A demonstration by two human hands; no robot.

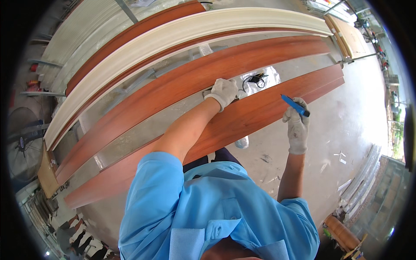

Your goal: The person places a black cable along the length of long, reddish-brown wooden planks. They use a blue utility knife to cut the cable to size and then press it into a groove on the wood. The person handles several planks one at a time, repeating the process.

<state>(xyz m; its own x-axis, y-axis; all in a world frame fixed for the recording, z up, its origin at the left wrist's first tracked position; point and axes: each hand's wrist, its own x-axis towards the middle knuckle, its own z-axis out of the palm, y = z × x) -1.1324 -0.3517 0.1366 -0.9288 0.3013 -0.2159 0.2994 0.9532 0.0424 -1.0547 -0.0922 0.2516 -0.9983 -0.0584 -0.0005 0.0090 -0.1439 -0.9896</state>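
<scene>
Right hand (297, 129) clasps blue tool (294, 105), tip outward, presumably for safety; left hand (223, 92) curls at brown board (255, 108), contents indeterminable.

Just off centre toward 1 o'clock, we have our gloved left hand (223, 92) curled at the gap between two brown boards (255, 106); its palm is hidden. At 3 o'clock our gloved right hand (297, 126) holds a slim blue tool (294, 105), its tip pointing toward 10 o'clock. We see a white board (195, 26) running through 12 o'clock and a fan (22, 142) at 9 o'clock
</scene>
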